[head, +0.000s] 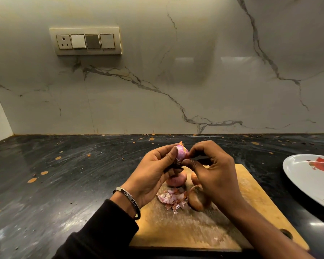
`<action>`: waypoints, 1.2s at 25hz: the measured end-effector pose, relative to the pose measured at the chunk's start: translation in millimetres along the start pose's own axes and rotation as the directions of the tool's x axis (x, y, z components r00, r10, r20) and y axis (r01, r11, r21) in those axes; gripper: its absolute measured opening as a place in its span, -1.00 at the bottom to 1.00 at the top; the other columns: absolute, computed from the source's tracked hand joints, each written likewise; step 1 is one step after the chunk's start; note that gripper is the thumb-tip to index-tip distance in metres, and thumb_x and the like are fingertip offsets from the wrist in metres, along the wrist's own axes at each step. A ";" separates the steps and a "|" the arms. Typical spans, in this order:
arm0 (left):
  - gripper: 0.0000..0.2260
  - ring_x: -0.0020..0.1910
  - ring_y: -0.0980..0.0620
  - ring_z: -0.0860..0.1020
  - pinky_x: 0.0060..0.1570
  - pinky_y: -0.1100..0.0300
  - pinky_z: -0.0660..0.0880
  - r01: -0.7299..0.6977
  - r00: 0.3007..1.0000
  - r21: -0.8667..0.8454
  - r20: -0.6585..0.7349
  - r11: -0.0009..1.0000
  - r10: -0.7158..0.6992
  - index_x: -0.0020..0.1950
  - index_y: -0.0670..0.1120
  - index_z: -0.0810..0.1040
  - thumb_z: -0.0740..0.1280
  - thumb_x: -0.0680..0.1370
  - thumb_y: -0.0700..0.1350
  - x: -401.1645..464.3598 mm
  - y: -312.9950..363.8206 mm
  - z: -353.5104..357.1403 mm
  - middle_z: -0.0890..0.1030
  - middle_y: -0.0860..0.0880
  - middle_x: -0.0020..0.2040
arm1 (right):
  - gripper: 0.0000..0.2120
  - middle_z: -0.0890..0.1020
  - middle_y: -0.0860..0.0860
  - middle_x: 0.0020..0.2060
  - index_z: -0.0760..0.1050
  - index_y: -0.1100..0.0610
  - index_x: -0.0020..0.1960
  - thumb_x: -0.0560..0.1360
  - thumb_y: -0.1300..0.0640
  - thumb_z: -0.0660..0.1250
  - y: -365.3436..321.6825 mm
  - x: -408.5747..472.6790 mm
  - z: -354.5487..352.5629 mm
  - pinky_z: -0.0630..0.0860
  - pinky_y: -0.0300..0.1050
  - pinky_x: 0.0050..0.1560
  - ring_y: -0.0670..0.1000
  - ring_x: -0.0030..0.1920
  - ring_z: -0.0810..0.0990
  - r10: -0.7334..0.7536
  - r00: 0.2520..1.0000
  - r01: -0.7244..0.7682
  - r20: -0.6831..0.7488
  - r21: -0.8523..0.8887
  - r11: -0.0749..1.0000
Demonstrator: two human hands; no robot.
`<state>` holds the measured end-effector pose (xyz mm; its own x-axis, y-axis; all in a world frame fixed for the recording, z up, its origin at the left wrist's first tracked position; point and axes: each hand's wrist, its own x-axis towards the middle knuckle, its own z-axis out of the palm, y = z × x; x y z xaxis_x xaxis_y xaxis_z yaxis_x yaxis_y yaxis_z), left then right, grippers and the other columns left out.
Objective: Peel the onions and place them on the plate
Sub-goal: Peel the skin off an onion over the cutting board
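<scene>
Both hands (pixel 185 165) peel onion (pixel 181 153); plate (pixel 307 176) bare.

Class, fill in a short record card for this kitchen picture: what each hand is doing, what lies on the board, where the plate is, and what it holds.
left hand: holds a half-peeled onion above the board
right hand: fingers pinch the onion's skin
cutting board: three onions not yet peeled, a pile of peelings
plate: on the counter, right of the board
plate contents: no onions in the visible part

Left arm: black sleeve (pixel 101 230) w/ engraved silver bangle (pixel 128 200); right forearm (pixel 266 227) bare.
</scene>
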<state>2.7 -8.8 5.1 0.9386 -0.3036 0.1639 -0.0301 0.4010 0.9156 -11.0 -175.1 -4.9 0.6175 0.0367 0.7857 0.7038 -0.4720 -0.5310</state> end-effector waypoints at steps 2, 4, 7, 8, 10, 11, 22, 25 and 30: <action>-0.63 -0.05 0.01 0.59 -0.11 0.21 0.58 0.000 1.000 0.006 0.004 1.000 0.000 0.23 -0.19 0.59 0.36 0.47 -0.06 0.3 -0.7 -0.7 0.66 -0.17 0.07 | -0.73 0.65 -0.09 -0.11 0.59 0.06 0.00 0.39 0.32 0.54 -0.1 0.7 -0.5 0.61 -0.20 -0.07 -0.09 -0.07 0.66 0.026 1.000 -0.026 0.004 0.036 0.999; -0.62 -0.03 -0.03 0.58 -0.10 0.20 0.59 0.008 1.000 0.008 0.001 1.000 -0.008 0.23 -0.19 0.58 0.36 0.46 -0.05 1.0 -1.9 -1.4 0.65 -0.18 0.08 | -0.73 0.65 -0.09 -0.13 0.58 0.06 -0.02 0.39 0.34 0.54 1.7 1.9 -1.0 0.62 -0.17 -0.08 -0.09 -0.08 0.67 0.042 0.999 -0.042 0.004 0.043 0.998; -0.59 0.03 -0.09 0.55 -0.10 0.17 0.59 0.018 1.000 0.027 -0.015 0.999 -0.017 0.24 -0.21 0.57 0.37 0.46 -0.04 1.2 -3.3 -2.2 0.64 -0.19 0.08 | -0.73 0.65 -0.06 -0.15 0.58 0.09 -0.05 0.39 0.39 0.52 3.8 2.3 0.9 0.62 -0.05 -0.08 -0.04 -0.10 0.67 0.067 0.998 -0.068 0.022 0.057 0.996; -0.59 0.03 -0.08 0.55 -0.10 0.17 0.59 0.018 1.000 0.031 -0.019 0.999 -0.017 0.24 -0.22 0.57 0.38 0.45 -0.04 1.2 -3.6 -2.3 0.64 -0.19 0.08 | -0.74 0.64 -0.05 -0.16 0.58 0.11 -0.07 0.38 0.40 0.51 3.0 2.7 1.8 0.62 -0.01 -0.09 -0.03 -0.10 0.66 0.069 0.997 -0.071 0.029 0.069 0.995; -0.57 0.01 -0.06 0.57 -0.11 0.19 0.61 0.007 1.000 0.031 -0.024 1.000 -0.006 0.25 -0.23 0.56 0.38 0.45 -0.03 1.1 -2.6 -2.6 0.64 -0.18 0.07 | -0.76 0.62 -0.03 -0.17 0.57 0.15 -0.11 0.38 0.43 0.50 2.6 4.6 2.8 0.61 0.03 -0.11 -0.01 -0.12 0.64 0.033 0.999 -0.035 0.032 0.063 0.997; -0.56 0.00 -0.04 0.59 -0.12 0.20 0.61 -0.003 1.000 0.026 -0.023 1.000 0.003 0.26 -0.24 0.55 0.38 0.45 -0.03 1.2 -1.3 -2.4 0.64 -0.17 0.07 | -0.76 0.60 -0.03 -0.17 0.56 0.16 -0.13 0.37 0.44 0.50 2.3 6.0 3.1 0.60 0.03 -0.13 -0.01 -0.13 0.62 -0.001 1.000 0.000 0.026 0.044 0.999; -0.47 -0.17 -0.03 0.63 -0.26 0.17 0.56 0.020 0.999 -0.058 -0.024 0.998 -0.022 0.30 -0.22 0.47 0.30 0.51 0.16 -1.6 4.3 -0.1 0.64 -0.19 0.04 | -0.68 0.54 -0.05 0.08 0.58 0.03 0.17 0.43 0.12 0.51 3.0 20.4 0.8 0.54 -0.28 -0.05 -0.07 0.10 0.56 -0.070 0.983 0.063 0.172 0.045 0.997; -0.46 -0.24 -0.02 0.63 -0.32 0.20 0.61 0.020 0.999 -0.039 -0.024 0.999 -0.021 0.24 -0.27 0.45 0.32 0.48 0.15 -1.4 2.9 0.3 0.65 -0.17 -0.06 | -0.55 0.56 -0.11 0.19 0.54 0.01 0.23 0.38 0.05 0.53 7.6 20.1 -5.2 0.58 -0.20 0.10 -0.10 0.23 0.55 -0.055 0.957 0.020 0.284 0.123 0.992; -0.66 -0.15 -0.01 0.65 -0.25 0.14 0.63 -0.127 0.988 0.201 -0.058 0.971 0.141 0.07 -0.20 0.51 0.35 0.50 0.06 -1.9 0.6 -0.3 0.64 -0.18 -0.03 | -0.56 0.65 -0.20 0.10 0.53 -0.04 0.27 0.46 0.26 0.47 15.9 11.9 -4.9 0.59 -0.19 0.15 -0.14 0.16 0.63 -0.001 0.958 -0.076 0.286 0.260 0.963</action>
<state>1.0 -7.8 5.2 0.9432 -0.1931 0.2702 -0.2178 0.2543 0.9423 5.8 -186.5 -2.6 0.6912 0.2874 0.6631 0.7218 -0.2282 -0.6534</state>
